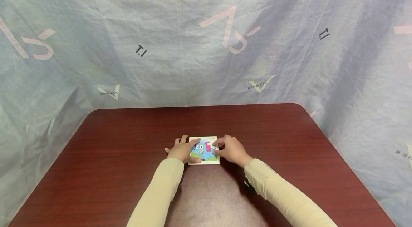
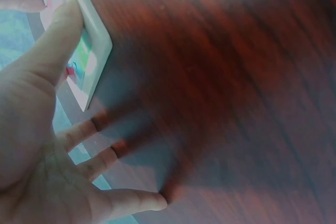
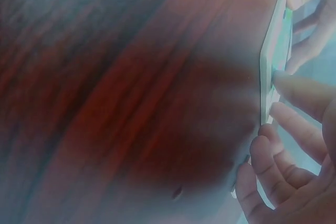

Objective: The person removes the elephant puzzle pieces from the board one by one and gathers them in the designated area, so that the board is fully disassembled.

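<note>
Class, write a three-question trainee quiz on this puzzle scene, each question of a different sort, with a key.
1. True or false: both hands touch the puzzle.
2. What does the puzzle lie on? A cloth; B table; C tray.
3. Fill in: the left hand has its fingers ____ on the table.

Key
1. True; the right hand is at its right edge.
2. B.
3. Spread.
</note>
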`<state>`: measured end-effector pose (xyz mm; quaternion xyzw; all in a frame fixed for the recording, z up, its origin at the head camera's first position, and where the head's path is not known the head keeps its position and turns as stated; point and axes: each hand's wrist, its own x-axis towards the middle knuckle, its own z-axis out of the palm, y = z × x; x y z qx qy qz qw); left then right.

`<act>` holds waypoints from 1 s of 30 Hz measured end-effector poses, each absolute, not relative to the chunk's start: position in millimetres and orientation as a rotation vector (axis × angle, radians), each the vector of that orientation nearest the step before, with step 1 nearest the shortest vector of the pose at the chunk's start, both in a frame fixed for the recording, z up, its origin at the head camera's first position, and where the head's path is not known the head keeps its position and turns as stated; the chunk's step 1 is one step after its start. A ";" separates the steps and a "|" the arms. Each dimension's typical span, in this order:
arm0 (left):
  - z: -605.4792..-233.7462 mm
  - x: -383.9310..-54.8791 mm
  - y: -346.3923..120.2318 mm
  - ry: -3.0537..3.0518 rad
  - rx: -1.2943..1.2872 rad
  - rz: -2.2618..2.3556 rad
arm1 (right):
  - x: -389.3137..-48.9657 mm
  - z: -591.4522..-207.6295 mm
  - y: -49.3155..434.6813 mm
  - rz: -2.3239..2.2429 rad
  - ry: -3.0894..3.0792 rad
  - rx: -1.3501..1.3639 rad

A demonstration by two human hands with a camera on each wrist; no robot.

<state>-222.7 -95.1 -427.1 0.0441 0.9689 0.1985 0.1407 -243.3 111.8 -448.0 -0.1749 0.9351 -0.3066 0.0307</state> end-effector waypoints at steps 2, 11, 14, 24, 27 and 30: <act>-426.7 -222.8 -95.1 2.798 0.128 0.572 | -244.0 -448.3 111.5 -0.942 2.890 -0.541; -423.4 -221.8 -95.3 2.795 0.137 0.562 | -246.2 -449.4 109.0 -0.953 2.895 -0.490; -421.5 -221.3 -95.1 2.795 0.139 0.559 | -246.0 -449.2 108.6 -0.958 2.900 -0.492; -421.5 -220.7 -96.2 2.800 0.155 0.555 | -245.4 -448.1 110.2 -0.947 2.911 -0.473; -425.0 -222.0 -96.6 2.799 0.157 0.555 | -245.2 -448.4 111.7 -0.912 2.910 -0.449; -427.7 -223.2 -96.8 2.799 0.159 0.554 | -245.1 -448.4 112.4 -0.879 2.920 -0.456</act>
